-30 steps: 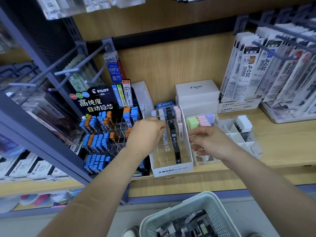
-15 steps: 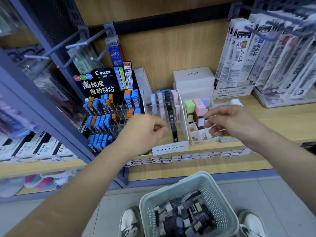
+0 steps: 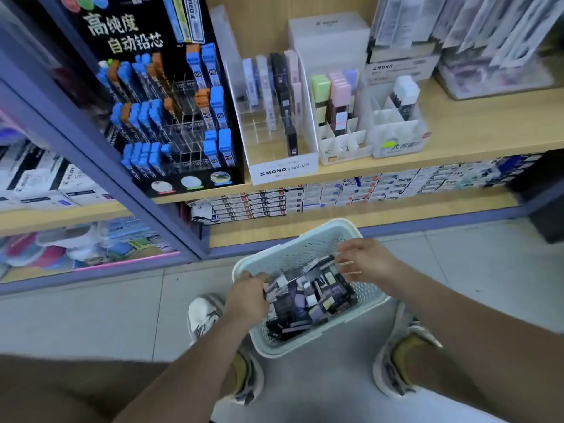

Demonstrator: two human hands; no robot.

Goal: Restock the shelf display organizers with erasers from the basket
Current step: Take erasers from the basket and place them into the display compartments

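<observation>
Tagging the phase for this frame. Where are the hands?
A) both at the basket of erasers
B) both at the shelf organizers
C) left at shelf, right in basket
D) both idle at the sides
A: the left hand and the right hand both reach into the basket on the floor, at the erasers; neither is up at the shelf.

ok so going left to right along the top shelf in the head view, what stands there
black pencil lead display → MONO graph MG box → white organizer with pastel erasers → white organizer with the green label → clear tray of packets
</observation>
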